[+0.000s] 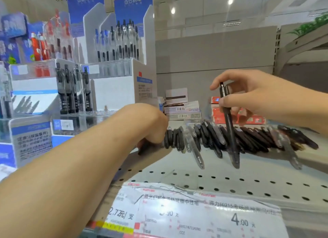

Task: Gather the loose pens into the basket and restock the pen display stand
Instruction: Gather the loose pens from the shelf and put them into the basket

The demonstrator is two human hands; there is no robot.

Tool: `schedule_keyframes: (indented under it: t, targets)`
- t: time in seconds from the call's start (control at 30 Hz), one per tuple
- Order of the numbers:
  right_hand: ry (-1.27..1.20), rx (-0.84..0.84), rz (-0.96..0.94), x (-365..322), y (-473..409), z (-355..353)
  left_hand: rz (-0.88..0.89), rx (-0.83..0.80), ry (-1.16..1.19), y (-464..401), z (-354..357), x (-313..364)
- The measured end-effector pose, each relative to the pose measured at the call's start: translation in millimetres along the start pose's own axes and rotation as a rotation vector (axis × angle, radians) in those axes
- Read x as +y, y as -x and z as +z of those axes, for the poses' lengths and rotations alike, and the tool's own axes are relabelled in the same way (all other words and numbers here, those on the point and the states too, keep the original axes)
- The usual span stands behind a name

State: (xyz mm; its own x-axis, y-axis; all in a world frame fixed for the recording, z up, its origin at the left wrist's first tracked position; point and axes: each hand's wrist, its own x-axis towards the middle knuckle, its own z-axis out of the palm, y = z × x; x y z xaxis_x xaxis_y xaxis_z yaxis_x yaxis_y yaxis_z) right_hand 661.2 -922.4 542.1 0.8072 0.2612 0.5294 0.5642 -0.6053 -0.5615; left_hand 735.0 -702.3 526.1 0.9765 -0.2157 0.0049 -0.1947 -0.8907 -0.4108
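Pens [239, 138] lie below the right hand [257, 97], which pinches one pen [229, 124] upright for collecting; the left hand [150, 124] grips several.

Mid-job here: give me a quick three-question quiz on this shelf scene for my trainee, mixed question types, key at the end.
1. True or false: the right hand holds one black pen nearly upright above the row of loose pens.
2. Where does the left hand rest? A) on the pen display stand B) at the left end of the row C) on the price label
3. Fill in: the loose pens lie on a perforated ______.

Key: 1 true; 2 B; 3 shelf.
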Motion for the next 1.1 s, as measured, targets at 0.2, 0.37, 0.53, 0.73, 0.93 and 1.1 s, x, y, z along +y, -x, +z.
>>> schedule_keyframes:
  t: [0.2,0.37,0.53,0.73,0.93,1.1]
  targets:
    - [0.052,0.030,-0.052,-7.0,7.6,-4.2,0.093,0.363,0.313,-1.2,-11.0,-12.3]
    - [0.033,0.032,-0.055,0.8,2.0,-5.6,0.464,0.458,1.320,5.5,-21.8,-0.3]
    - [0.018,0.030,-0.026,5.6,-1.6,-10.1,0.637,0.342,1.395,12.6,-22.0,8.3]
    - [0.058,0.055,-0.045,7.9,-2.9,-11.6,0.703,0.247,1.337,18.5,-21.5,19.7]
    - [0.101,0.018,-0.078,3.1,-0.8,-7.8,0.730,0.177,1.327,20.4,-20.0,27.5]
    - [0.157,0.053,-0.103,-4.0,0.4,-3.7,0.729,0.256,1.196,25.0,-23.2,24.9]
